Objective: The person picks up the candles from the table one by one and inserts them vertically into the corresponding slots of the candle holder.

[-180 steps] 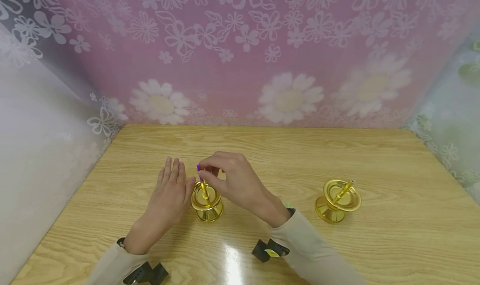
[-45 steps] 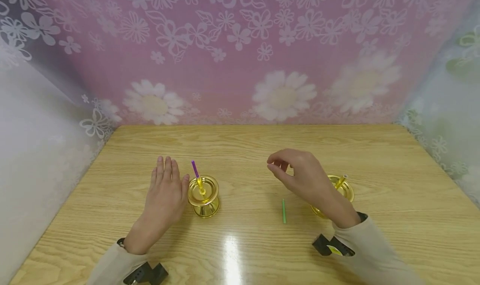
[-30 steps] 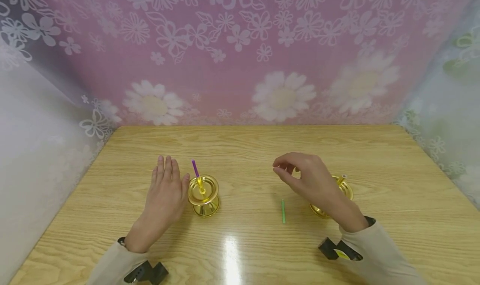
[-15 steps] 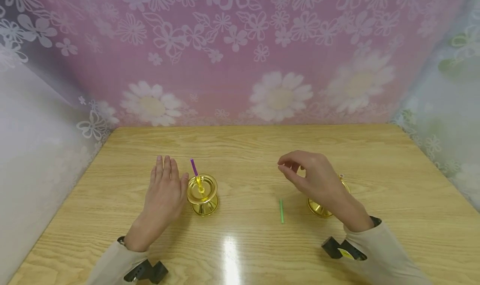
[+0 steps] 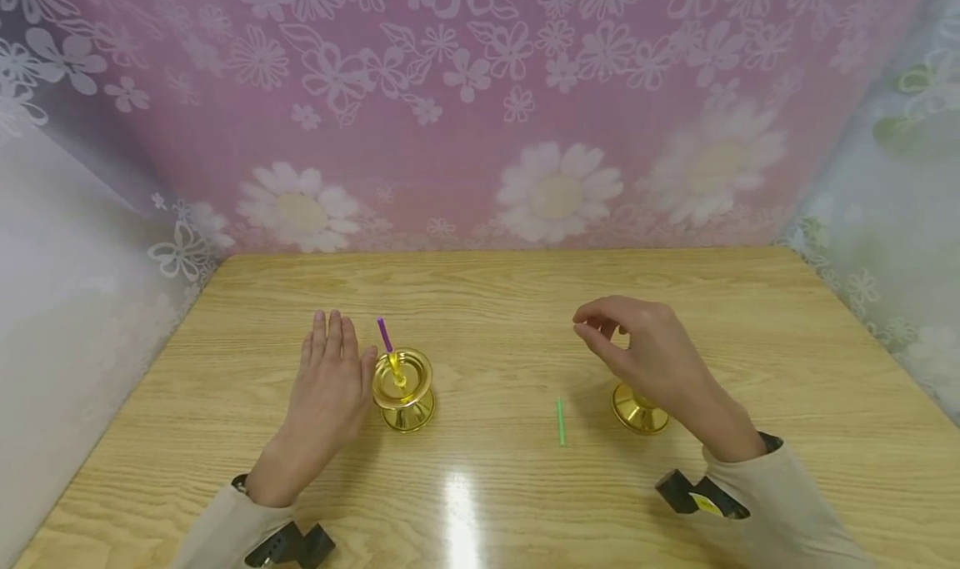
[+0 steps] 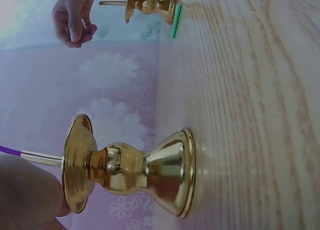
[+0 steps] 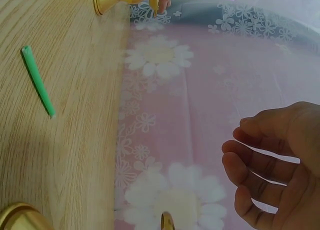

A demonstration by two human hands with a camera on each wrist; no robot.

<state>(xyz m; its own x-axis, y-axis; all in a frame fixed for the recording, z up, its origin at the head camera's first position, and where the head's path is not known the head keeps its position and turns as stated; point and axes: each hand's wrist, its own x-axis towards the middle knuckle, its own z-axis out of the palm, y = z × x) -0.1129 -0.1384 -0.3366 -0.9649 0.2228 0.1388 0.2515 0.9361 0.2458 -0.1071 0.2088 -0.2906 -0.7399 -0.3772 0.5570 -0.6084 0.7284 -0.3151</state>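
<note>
In the head view, my left hand (image 5: 326, 390), straight-fingered and holding nothing, sits beside the left golden holder (image 5: 409, 412), so a sideways nudge could topple it with the purple stick (image 5: 384, 334) standing in its top, while my right hand (image 5: 656, 354) hangs at the right golden holder (image 5: 637, 412) (hiding its top), which a low sweep could knock. In the left wrist view, I cannot tell whether hand and holder touch. In the right wrist view, my right fingers (image 7: 265, 165) curl loosely round nothing, well apart from the green stick (image 7: 38, 81) on the surface (image 7: 82, 135).
</note>
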